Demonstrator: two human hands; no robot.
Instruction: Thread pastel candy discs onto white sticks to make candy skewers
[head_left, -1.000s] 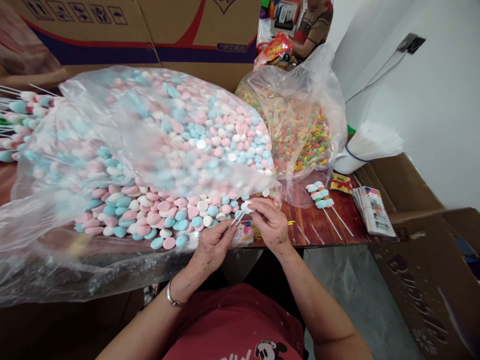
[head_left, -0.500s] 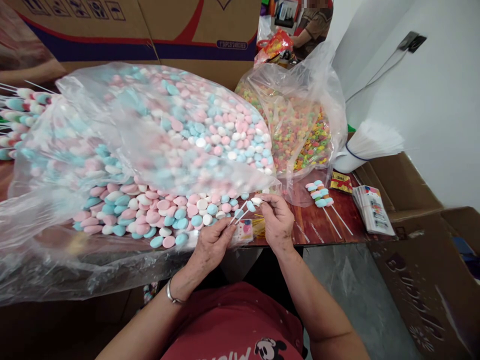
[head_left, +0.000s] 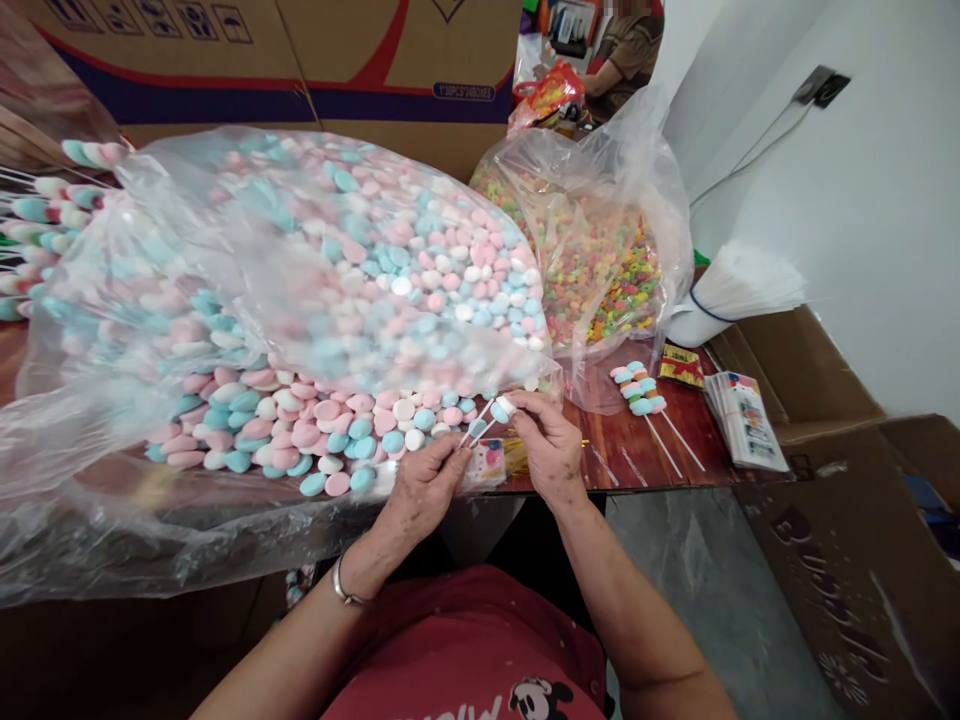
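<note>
Wore a metal bracelet on the left wrist, nearest of all. Held two thin white sticks by their lower ends in the closed left hand, tips slanting up to the right. Pinched a white candy at those tips between thumb and forefinger of the right hand, closed tight, with a blue candy on the sticks just below it. Worked at the near edge of a wooden table, above a small colourful card. Just beyond, had loose candies in pink, blue and white spilling from a big clear bag. To the right, had two finished skewers lying beside a stack of printed cards. Farther back, faced a second bag of bright mixed sweets, a tied bundle of white rods, and cardboard boxes. Shared the room with another person at the far end.
</note>
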